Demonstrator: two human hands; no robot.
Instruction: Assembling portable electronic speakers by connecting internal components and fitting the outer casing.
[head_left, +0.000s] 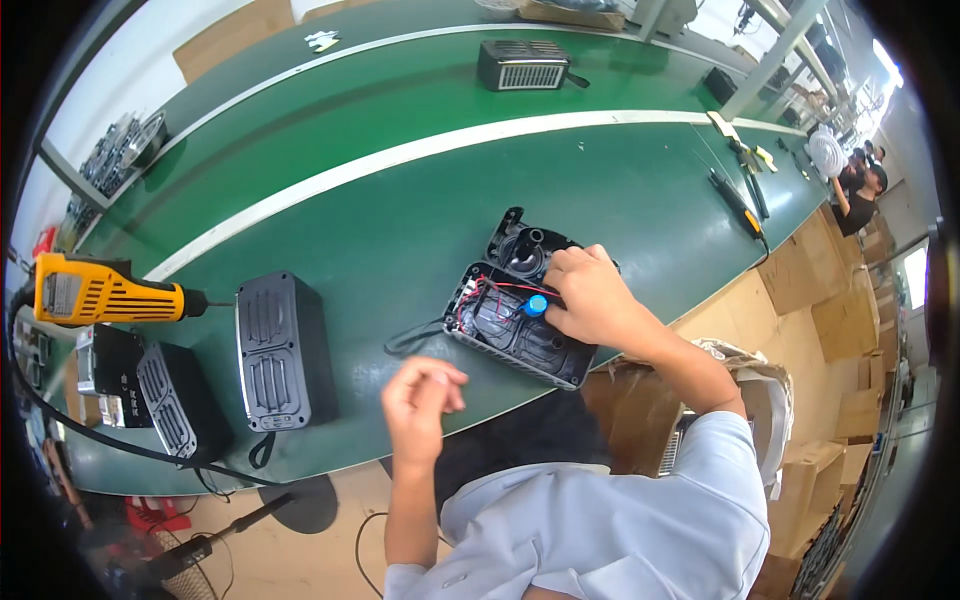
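An opened black speaker housing lies on the bench in front of me, with red wires across its inside. Against its far side rests a second black moulded part with round recesses. My right hand is closed over the right part of the housing. Its thumb and fingers are around a blue cylinder, whose round end shows; the rest is hidden by the hand. To the left of the housing, my left hand is raised near the bench edge, fingers curled in, with nothing visible in them. A black strap lies beyond it.
Left stand two dark speakers, near a yellow power screwdriver with its bit pointing right. Its black cable crosses the bench's left edge. Another speaker sits farther back. A yellow-black hand tool lies at far right; cardboard boxes stand beyond.
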